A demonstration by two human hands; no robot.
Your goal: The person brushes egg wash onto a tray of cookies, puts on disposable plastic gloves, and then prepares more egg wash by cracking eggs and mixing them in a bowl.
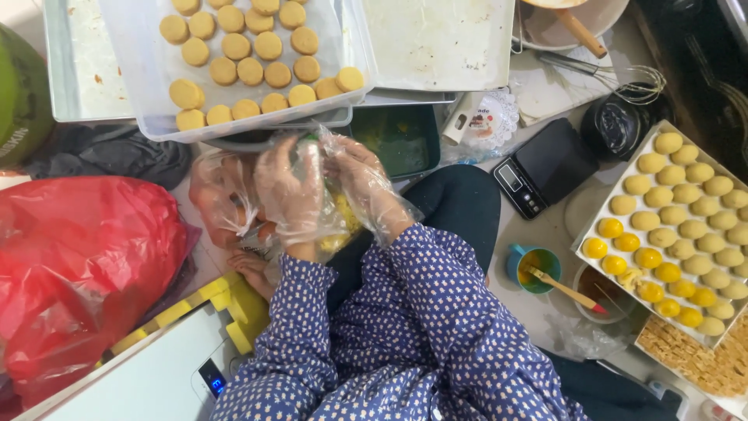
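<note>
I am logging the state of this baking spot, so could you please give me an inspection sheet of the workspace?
Surface: pale floor, crowded.
Job's things: clear plastic bag with yellow filling, held in the lap.
Clutter: tray of round pastries; tray of glazed and unglazed pastries; blue cup with brush; black scale; whisk; red bag.
Grippers: left hand and right hand, both in clear gloves, each with a grip on the bag.
Cables: nothing seen.
Surroundings: white scale with lit display.
</note>
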